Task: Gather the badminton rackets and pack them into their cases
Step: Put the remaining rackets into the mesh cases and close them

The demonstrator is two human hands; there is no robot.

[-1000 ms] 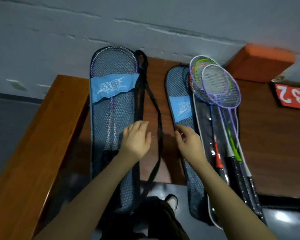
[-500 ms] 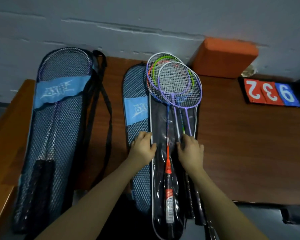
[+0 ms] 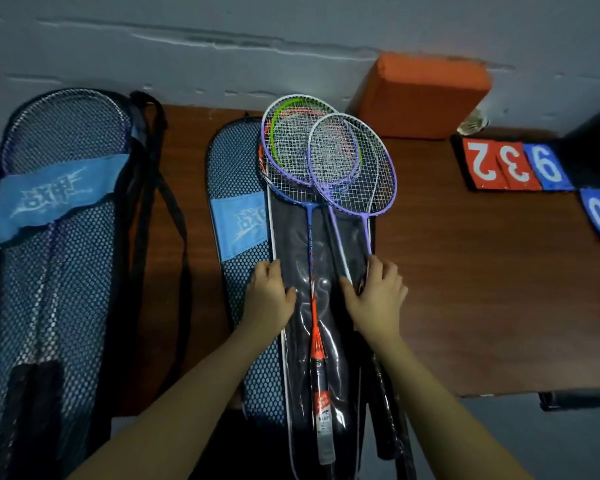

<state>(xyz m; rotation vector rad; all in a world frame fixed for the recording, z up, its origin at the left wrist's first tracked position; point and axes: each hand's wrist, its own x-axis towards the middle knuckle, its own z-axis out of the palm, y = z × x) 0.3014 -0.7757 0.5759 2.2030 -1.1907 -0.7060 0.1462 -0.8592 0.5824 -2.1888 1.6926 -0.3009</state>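
My left hand rests flat on the slippery clear case — my right hand pinches a thin racket shaft; light, stiff — better hold the handles.

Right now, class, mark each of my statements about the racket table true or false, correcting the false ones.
1. The left mesh case already holds rackets. True.
2. Several loose rackets lie on the dark case. True.
3. The orange block stands at the table's near edge. False: it stands against the wall.
4. The left hand lifts a racket. False: it rests on the dark case's left edge.
5. The right hand touches the racket shafts. True.
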